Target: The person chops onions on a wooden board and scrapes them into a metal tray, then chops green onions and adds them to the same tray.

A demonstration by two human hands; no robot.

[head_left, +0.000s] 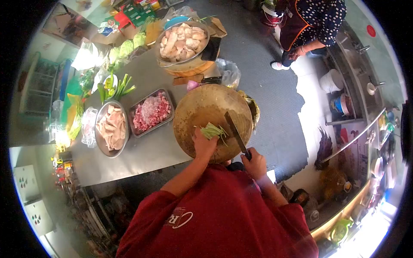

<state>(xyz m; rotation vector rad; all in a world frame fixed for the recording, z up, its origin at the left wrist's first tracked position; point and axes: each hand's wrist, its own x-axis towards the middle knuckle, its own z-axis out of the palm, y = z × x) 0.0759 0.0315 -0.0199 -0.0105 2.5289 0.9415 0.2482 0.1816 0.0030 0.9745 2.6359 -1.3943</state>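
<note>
My left hand point(204, 144) is closed on a small bunch of cut green stalks point(214, 130), pressing it onto a thick round wooden chopping block point(189, 107). The stalks look like scallion or a similar green; the exact kind is hard to tell. My right hand point(255, 164) grips the dark handle of a knife point(234, 132). Its long blade lies over the right part of the block, pointing away from me, just right of the stalks and apart from my left hand. A purple onion point(192, 85) sits at the block's far left edge.
Left of the block are a tray of diced meat point(151, 112) and a bowl of pale meat strips point(112, 129). Beyond stands a large bowl of pale meat chunks point(183, 42), near a plastic bag point(229, 73). Another person point(307, 26) stands at the far right beside a sink counter.
</note>
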